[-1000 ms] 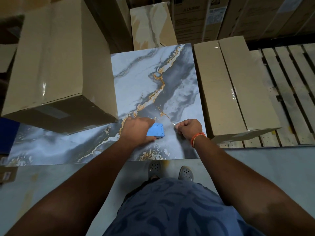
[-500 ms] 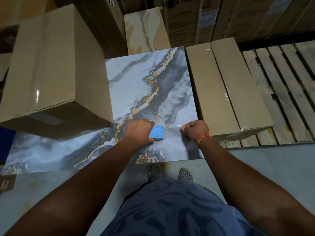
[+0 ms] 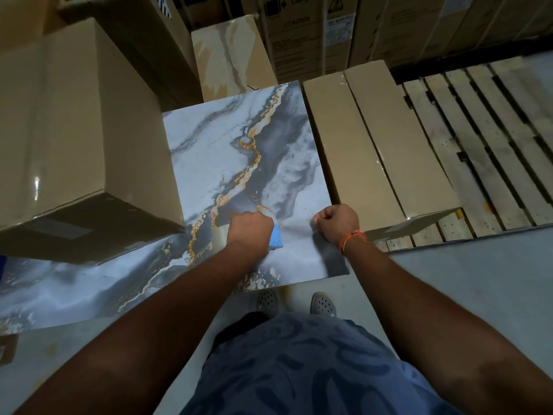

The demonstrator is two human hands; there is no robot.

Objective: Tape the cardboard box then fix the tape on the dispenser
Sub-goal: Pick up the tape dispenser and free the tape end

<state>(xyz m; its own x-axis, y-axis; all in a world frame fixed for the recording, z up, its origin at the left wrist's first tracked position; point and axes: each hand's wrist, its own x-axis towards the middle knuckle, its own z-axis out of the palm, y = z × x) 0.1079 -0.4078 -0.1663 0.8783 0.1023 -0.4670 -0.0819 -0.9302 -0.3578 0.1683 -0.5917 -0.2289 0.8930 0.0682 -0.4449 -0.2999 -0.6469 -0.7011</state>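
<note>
Left hand (image 3: 250, 230) around blue tape dispenser (image 3: 275, 238), right hand (image 3: 336, 220) just beside.

I see open marbled surface (image 3: 215, 151) ahead of both hands. A tall cardboard box (image 3: 74, 121) walls off the left; a long flat box (image 3: 374, 145) lies just beside the right hand (image 3: 336, 221), blocking that side.
</note>
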